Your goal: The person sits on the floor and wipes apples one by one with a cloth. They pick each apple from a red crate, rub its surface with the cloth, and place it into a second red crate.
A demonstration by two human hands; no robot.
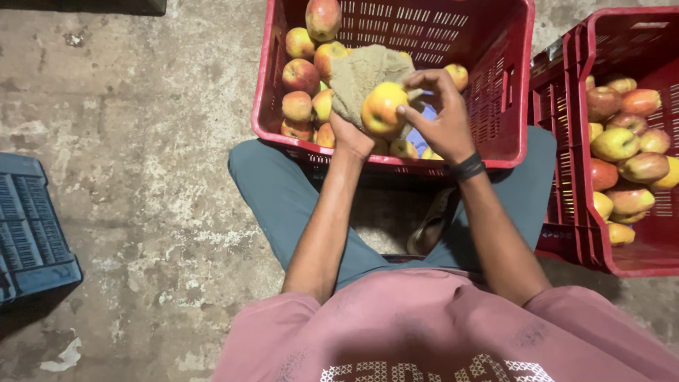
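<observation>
Yellow skin flushed with orange is showing on the apple (pixel 382 107) that the two hands are sharing above the near edge of the middle crate. The left hand (pixel 351 131) is gripping a khaki cloth (pixel 362 74), which is wrapping up and over the far side of the apple, so the fruit is sitting cupped in the cloth-covered palm; the fingers themselves are hidden under the fabric. The right hand (pixel 440 113) is closing on the same apple from the right, its thumb and fingertips pressing on the fruit's right side and top, the other fingers curling above it. A dark band (pixel 468 167) is circling the right wrist.

Directly beneath the hands, the red plastic crate (pixel 495 42) with slotted walls is holding more apples (pixel 304 67), red and yellow, piled along its left side and near wall, while its far right part is showing bare floor. The crate is resting between the person's knees, which are clad in grey-green trousers (pixel 272 187). A sandal (pixel 433 223) is lying on the ground just near of the crate, between the legs. A pink shirt (pixel 424 332) is filling the near edge of the view.

To the right, a second red crate (pixel 566 177) is standing close by, packed with a pile of yellow and red apples (pixel 626 155). Well apart on the left, a dark blue crate (pixel 32 233) is sitting on the stained concrete floor (pixel 148 127).
</observation>
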